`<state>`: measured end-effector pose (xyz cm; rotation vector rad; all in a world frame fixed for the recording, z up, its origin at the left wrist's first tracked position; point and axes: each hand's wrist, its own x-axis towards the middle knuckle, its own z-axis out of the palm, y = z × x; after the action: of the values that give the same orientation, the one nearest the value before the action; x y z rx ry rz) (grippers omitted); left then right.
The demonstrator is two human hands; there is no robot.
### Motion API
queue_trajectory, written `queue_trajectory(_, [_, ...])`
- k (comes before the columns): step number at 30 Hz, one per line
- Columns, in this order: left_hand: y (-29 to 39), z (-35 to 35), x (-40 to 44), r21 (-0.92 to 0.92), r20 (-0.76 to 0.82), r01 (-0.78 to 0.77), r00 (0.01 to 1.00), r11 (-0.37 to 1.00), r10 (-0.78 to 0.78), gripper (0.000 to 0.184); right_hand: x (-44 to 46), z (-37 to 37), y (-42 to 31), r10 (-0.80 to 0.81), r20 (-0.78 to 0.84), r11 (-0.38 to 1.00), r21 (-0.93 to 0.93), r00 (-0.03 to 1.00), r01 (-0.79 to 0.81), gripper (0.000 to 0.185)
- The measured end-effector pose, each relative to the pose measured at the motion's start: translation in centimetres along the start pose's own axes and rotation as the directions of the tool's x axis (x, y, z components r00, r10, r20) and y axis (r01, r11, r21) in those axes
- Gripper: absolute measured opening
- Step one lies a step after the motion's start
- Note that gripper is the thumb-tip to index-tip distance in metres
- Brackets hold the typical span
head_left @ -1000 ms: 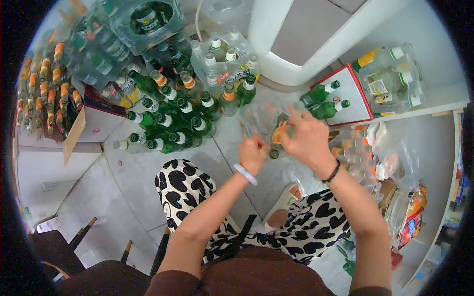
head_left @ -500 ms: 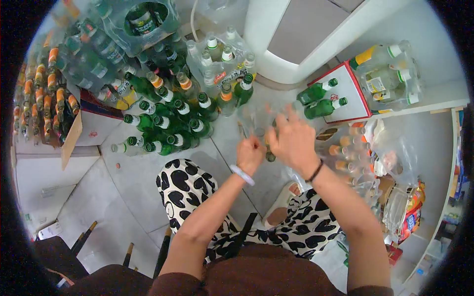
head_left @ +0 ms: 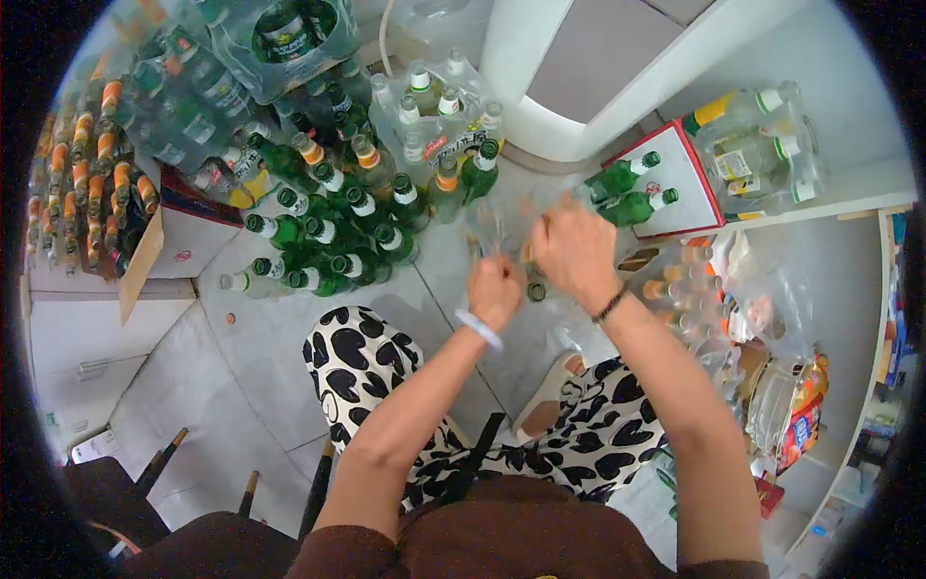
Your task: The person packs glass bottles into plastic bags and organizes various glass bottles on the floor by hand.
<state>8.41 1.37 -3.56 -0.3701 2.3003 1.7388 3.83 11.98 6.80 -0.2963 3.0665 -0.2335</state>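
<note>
My left hand (head_left: 495,291) is closed in a fist above the floor, at the near edge of some blurred clear plastic wrap (head_left: 494,224). My right hand (head_left: 577,253) is closed just to the right of it, its fingers curled over the same see-through wrap. A bottle end (head_left: 536,290) shows below and between the hands; the rest of it is hidden. Beyond the left hand stand several green bottles (head_left: 357,232) with white-banded necks, and an orange-necked clear bottle (head_left: 447,190).
Two green bottles (head_left: 622,177) lie by a red-edged white box (head_left: 690,198) at right. Wrapped orange-capped bottles (head_left: 687,285) stand nearer. A wrapped bottle pack (head_left: 439,125) is at the back, a white curved stand (head_left: 511,106) beside it. Stool legs (head_left: 162,461) are at left.
My right hand has gone from spread fingers to a closed grip. My left hand has shifted slightly right and stays closed. The bottles have kept their places.
</note>
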Motion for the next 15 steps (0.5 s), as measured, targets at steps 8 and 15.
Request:
queue_trajectory(8, [-1.4, -1.4, -0.1, -0.291, 0.172, 0.084, 0.985, 0.953, -0.034, 0.012, -0.8, 0.9, 1.4, 0.02, -0.14, 0.996, 0.086, 0.99, -0.008, 0.045])
queue_trajectory(15, [-4.9, -4.2, -0.6, -0.273, 0.084, 0.229, 0.973, 0.934, -0.214, 0.023, 1.0, -0.8, 3.5, 0.124, -0.029, 0.833, 0.546, 0.992, -0.088, 0.061])
